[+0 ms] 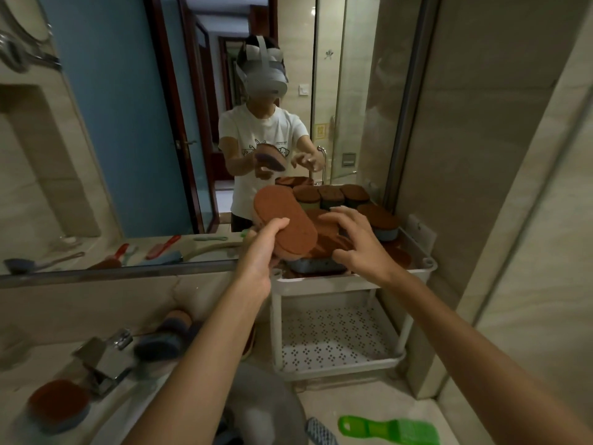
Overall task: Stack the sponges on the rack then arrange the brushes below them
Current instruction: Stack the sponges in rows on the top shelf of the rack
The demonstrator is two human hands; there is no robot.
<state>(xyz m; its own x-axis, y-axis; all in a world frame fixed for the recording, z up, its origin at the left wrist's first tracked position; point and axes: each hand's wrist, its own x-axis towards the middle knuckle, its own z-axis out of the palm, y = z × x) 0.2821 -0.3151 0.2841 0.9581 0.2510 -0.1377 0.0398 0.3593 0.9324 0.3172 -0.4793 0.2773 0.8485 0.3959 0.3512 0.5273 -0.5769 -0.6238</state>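
- Far left on the worktop (324,403), a rust-topped sponge (57,404) lies by the tap (102,358), and two more blurred sponges (167,338) sit just behind it; by my reading these are not yet on the rack.
- The left hand (260,252) is closed on a held sponge (285,224), thumb on its rust face, the piece tilted up just over the rack's top tier.
- The right hand (356,242) is spread open and holds nothing; its fingertips rest on the stacked sponges (327,248) below, seemingly steadying them.
- The rack (321,281) stands in the corner beside the mirror (128,123); its top tier already carries several sponges, some heaped unevenly, so the stacking looks well under way but unfinished.
- The lower shelf (333,338) is bare, so the brush step appears not yet begun.
- A striped brush (321,433) and a green brush (391,430) lie on the worktop near the bottom edge, well apart from the rack.
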